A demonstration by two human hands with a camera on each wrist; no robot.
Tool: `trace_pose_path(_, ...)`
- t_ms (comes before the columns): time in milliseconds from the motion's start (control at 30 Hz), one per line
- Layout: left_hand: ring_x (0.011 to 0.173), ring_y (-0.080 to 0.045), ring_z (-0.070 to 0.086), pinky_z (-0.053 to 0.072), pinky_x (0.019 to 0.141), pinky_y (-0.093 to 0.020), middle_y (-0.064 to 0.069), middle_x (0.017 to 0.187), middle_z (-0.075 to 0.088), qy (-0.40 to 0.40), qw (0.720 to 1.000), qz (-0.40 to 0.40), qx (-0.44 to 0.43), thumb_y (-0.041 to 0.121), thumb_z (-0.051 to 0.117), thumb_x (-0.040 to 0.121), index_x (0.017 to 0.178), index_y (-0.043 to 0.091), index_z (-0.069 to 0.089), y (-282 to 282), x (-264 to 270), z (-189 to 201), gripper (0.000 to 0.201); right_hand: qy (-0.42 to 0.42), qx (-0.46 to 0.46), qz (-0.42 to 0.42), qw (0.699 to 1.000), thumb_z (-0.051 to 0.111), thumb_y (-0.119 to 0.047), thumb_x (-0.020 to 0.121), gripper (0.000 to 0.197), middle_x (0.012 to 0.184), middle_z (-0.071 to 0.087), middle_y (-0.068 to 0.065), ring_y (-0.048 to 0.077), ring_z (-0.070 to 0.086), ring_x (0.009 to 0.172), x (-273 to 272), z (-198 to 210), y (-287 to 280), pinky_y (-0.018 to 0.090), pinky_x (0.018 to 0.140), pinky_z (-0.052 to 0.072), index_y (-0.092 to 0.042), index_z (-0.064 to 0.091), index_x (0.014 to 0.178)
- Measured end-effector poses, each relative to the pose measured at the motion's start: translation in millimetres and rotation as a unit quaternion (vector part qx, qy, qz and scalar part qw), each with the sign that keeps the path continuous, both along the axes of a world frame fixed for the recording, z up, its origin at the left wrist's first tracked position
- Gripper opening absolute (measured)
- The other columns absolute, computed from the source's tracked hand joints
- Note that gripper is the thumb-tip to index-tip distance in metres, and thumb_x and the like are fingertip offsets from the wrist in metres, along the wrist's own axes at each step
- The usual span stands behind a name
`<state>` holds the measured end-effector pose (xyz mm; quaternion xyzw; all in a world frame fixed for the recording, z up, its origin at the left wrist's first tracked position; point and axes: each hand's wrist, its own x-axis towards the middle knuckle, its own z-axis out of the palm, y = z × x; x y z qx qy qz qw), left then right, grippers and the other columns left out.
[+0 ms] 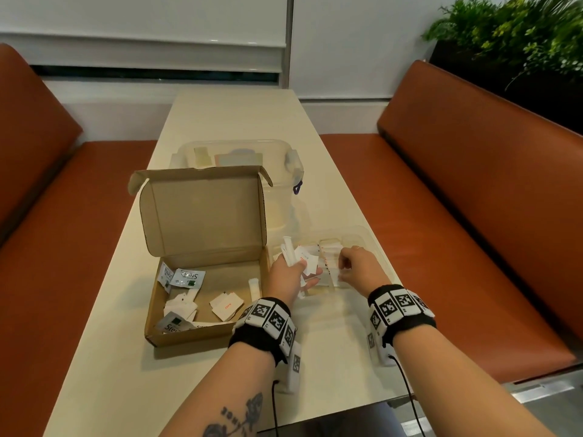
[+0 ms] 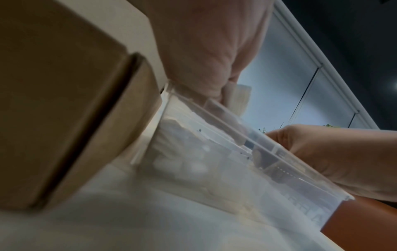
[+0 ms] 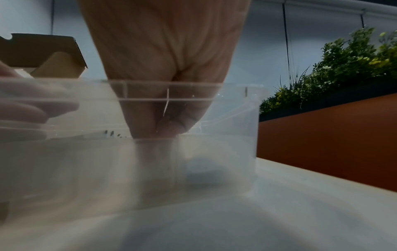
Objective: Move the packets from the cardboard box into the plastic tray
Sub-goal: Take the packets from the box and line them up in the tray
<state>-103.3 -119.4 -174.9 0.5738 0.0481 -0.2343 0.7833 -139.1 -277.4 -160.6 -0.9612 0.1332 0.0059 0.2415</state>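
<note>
Head view: paper packets in left hand; clear tray.

Count: boxes, trays, packets, hands.

One box, lid up. One tray, clear, just right of it. One tub, clear, behind both. Two hands over the tray: left hand, right hand. Two wristbands, one per wrist. Two benches, one each side of the single table. One planter, far right. Green-print sachets in the box: three seen. One white stick there, upright against the wall. Red-print packets in the box: two, overlapping. Plain white packets: a small heap, number unclear. Packets in the tray and in the left hand's bundle: several, too jumbled to count.
</note>
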Motion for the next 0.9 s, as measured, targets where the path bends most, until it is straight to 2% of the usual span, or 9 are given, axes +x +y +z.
trace_pose_path(133, 0.073, -0.024, 0.071, 0.058, 0.057, -0.029, -0.010, 0.090, 0.066, 0.004, 1.000, -0.001, 0.000, -0.001, 0.041, 0.097, 0.098, 0.015, 0.055, 0, 0, 1, 0.021, 0.000, 0.021, -0.009, 1.000, 0.066, 0.002, 0.074, 0.020, 0.081, 0.055, 0.000, 0.014, 0.048, 0.077, -1, -1, -3, 0.020, 0.063, 0.031, -0.015, 0.056, 0.074)
trace_pose_path(300, 0.076, -0.024, 0.071, 0.060, 0.063, -0.031, -0.011, 0.093, 0.066, 0.007, 1.000, -0.006, 0.008, 0.000, 0.042, 0.097, 0.102, 0.013, 0.055, 2, 0, 1, 0.019, -0.010, 0.042, -0.012, 0.999, 0.068, 0.002, 0.074, 0.019, 0.076, 0.060, -0.001, 0.012, 0.051, 0.071, -4, -2, -4, 0.010, 0.056, 0.036, -0.016, 0.061, 0.074)
trace_pose_path(500, 0.077, -0.024, 0.071, 0.060, 0.065, -0.032, -0.014, 0.101, 0.064, 0.008, 1.000, -0.003, 0.021, 0.000, 0.042, 0.098, 0.108, 0.011, 0.054, 1, 0, 2, 0.019, 0.007, -0.003, -0.011, 1.000, 0.064, 0.003, 0.075, 0.020, 0.089, 0.061, 0.008, 0.016, 0.048, 0.079, 0, -1, -1, 0.022, 0.067, 0.035, -0.014, 0.055, 0.078)
trace_pose_path(567, 0.077, -0.024, 0.071, 0.060, 0.062, -0.031, -0.014, 0.100, 0.064, 0.008, 1.000, -0.003, 0.022, -0.001, 0.041, 0.097, 0.106, 0.011, 0.054, 1, 0, 1, 0.020, 0.005, 0.001, -0.020, 1.000, 0.064, 0.003, 0.075, 0.019, 0.089, 0.059, 0.009, 0.017, 0.048, 0.078, -1, -1, -1, 0.022, 0.064, 0.035, -0.013, 0.054, 0.078)
trace_pose_path(633, 0.077, -0.026, 0.071, 0.059, 0.059, -0.031, -0.017, 0.102, 0.064, 0.013, 1.000, -0.006, 0.025, 0.000, 0.042, 0.097, 0.110, 0.009, 0.053, 1, 0, 1, 0.020, -0.027, 0.020, -0.032, 0.999, 0.066, 0.000, 0.076, 0.015, 0.085, 0.055, 0.005, 0.015, 0.046, 0.074, -2, 1, 2, 0.016, 0.059, 0.034, -0.011, 0.057, 0.080)
trace_pose_path(667, 0.078, -0.027, 0.071, 0.059, 0.062, -0.034, -0.018, 0.103, 0.064, 0.016, 1.000, -0.008, 0.026, 0.001, 0.042, 0.097, 0.113, 0.007, 0.053, 1, 0, 1, 0.020, -0.056, 0.032, -0.037, 0.997, 0.067, -0.004, 0.077, 0.012, 0.082, 0.054, 0.002, 0.013, 0.046, 0.071, -3, 3, 4, 0.012, 0.057, 0.032, -0.010, 0.059, 0.081)
trace_pose_path(733, 0.084, -0.032, 0.071, 0.058, 0.076, -0.046, -0.020, 0.103, 0.066, 0.019, 0.999, -0.012, 0.034, 0.003, 0.043, 0.097, 0.115, 0.006, 0.054, 0, 1, 2, 0.021, -0.109, 0.073, -0.041, 0.991, 0.067, -0.013, 0.082, 0.005, 0.076, 0.056, -0.003, 0.007, 0.048, 0.067, -2, 11, 14, 0.008, 0.056, 0.036, -0.013, 0.063, 0.085)
trace_pose_path(800, 0.091, -0.036, 0.069, 0.053, 0.087, -0.054, -0.020, 0.106, 0.067, 0.017, 0.999, -0.015, 0.047, 0.005, 0.046, 0.096, 0.115, 0.009, 0.057, 1, 2, 2, 0.022, -0.109, 0.138, -0.030, 0.984, 0.067, -0.019, 0.085, 0.007, 0.076, 0.062, -0.004, 0.002, 0.053, 0.066, 0, 17, 24, 0.006, 0.058, 0.040, -0.016, 0.066, 0.091)
trace_pose_path(900, 0.099, -0.036, 0.066, 0.051, 0.090, -0.056, -0.018, 0.107, 0.068, -0.005, 0.998, -0.029, 0.059, 0.007, 0.050, 0.095, 0.109, 0.017, 0.062, 4, 0, 3, 0.021, -0.086, 0.207, -0.018, 0.974, 0.069, -0.022, 0.084, 0.013, 0.081, 0.067, -0.002, 0.002, 0.057, 0.066, 4, 22, 35, 0.006, 0.059, 0.043, -0.017, 0.069, 0.096)
